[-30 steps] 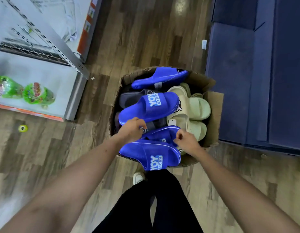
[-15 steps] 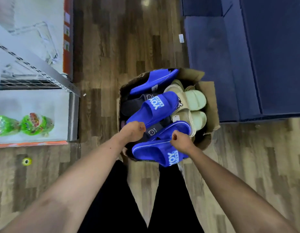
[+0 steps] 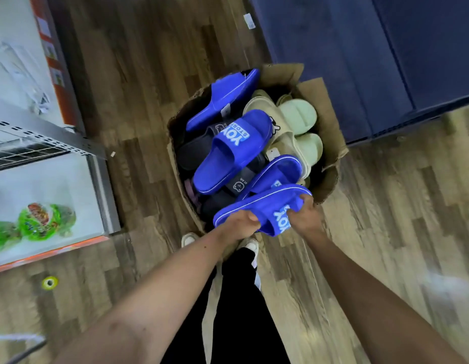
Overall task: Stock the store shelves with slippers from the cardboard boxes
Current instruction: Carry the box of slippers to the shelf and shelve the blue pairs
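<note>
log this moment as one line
phase: pick from box | left hand: grips blue slipper | right hand: grips same slipper | box: more slippers inside

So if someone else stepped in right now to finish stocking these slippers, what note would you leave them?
Left hand: grips one end of a blue rubber slide slipper with white lettering.
Right hand: grips its strap end.
The slipper is at the near rim of the brown cardboard box on the floor.
In the box: three more blue slides, dark slides, pale cream and green slides.
Done: one slipper in hand; none seen on the white metal shelf at left.
Left: shelve this one, then the rest.
</note>
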{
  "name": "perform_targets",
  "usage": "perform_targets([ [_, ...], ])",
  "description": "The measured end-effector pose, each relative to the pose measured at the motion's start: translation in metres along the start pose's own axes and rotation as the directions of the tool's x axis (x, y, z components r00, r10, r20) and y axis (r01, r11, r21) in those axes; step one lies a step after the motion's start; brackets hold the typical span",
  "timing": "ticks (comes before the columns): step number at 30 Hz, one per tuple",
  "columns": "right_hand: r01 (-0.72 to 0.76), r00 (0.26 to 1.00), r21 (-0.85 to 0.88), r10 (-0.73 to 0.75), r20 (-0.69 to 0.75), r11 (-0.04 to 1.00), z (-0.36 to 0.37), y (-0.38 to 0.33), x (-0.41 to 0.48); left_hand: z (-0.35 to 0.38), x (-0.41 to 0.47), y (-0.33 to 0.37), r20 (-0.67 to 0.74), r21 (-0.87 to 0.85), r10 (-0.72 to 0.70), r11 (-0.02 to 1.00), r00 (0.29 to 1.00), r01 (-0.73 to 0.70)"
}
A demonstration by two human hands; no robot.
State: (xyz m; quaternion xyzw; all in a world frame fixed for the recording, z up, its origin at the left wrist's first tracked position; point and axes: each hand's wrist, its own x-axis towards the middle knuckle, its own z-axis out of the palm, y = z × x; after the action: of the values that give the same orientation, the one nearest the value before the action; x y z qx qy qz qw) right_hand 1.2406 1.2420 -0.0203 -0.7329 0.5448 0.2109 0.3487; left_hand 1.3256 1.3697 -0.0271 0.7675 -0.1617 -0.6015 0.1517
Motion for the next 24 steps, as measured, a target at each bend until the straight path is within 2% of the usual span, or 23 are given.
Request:
perform_targets([
  [3, -0.066, 0.997, 0.035, 0.065, 0.037, 0.997, 0.001, 0.015, 0.004, 0.027, 0.009, 0.007, 0.005, -0.197, -0.07, 0.978, 0.998, 0.07],
  [5, -0.067, 0.995, 0.034, 0.064, 0.072, 0.997, 0.001, 0.023, 0.008, 0.041, 0.016, 0.012, -0.001, -0.344, -0.06, 0.937, 0.998, 0.056],
  [7, -0.049, 0.991, 0.036, 0.044, 0.124, 0.998, 0.001, 0.029, 0.015, 0.052, 0.022, 0.021, -0.007, -0.396, -0.073, 0.916, 0.997, 0.065],
  [9, -0.023, 0.991, 0.066, 0.015, 0.132, 0.998, 0.004, 0.032, 0.023, 0.062, 0.036, 0.022, -0.097, -0.444, -0.113, 0.894, 0.989, 0.058],
  [11, 0.017, 1.0, 0.213, -0.012, -0.022, 0.977, 0.009, 0.035, 0.03, 0.067, 0.043, 0.018, -0.178, -0.513, -0.114, 0.858, 0.977, 0.007],
  [13, 0.062, 0.975, 0.369, 0.022, -0.219, 0.927, 0.01, 0.035, 0.031, 0.062, 0.041, 0.012, -0.178, -0.638, -0.059, 0.767, 0.982, -0.07],
  [15, 0.098, 0.958, 0.395, 0.021, -0.286, 0.913, 0.013, 0.037, 0.029, 0.051, 0.033, 0.006, -0.176, -0.74, -0.006, 0.66, 0.984, -0.128],
  [16, 0.13, 0.955, 0.378, -0.013, -0.298, 0.917, 0.014, 0.037, 0.027, 0.045, 0.029, 0.005, -0.196, -0.75, 0.009, 0.642, 0.981, -0.156],
  [19, 0.169, 0.943, 0.411, -0.027, -0.33, 0.896, 0.015, 0.026, 0.017, 0.02, 0.016, 0.007, -0.304, -0.806, -0.005, 0.534, 0.953, -0.254],
  [21, 0.107, 0.956, 0.456, 0.035, -0.292, 0.884, 0.019, 0.019, 0.015, -0.002, 0.007, 0.009, -0.364, -0.865, -0.036, 0.384, 0.931, -0.323],
  [22, 0.044, 0.972, 0.447, 0.064, -0.224, 0.894, 0.023, 0.014, 0.015, -0.013, 0.002, 0.009, -0.387, -0.883, -0.061, 0.314, 0.92, -0.35],
  [24, -0.109, 0.994, 0.416, 0.102, 0.038, 0.903, 0.035, 0.011, 0.021, -0.035, -0.002, 0.006, -0.417, -0.899, -0.127, 0.207, 0.9, -0.387],
])
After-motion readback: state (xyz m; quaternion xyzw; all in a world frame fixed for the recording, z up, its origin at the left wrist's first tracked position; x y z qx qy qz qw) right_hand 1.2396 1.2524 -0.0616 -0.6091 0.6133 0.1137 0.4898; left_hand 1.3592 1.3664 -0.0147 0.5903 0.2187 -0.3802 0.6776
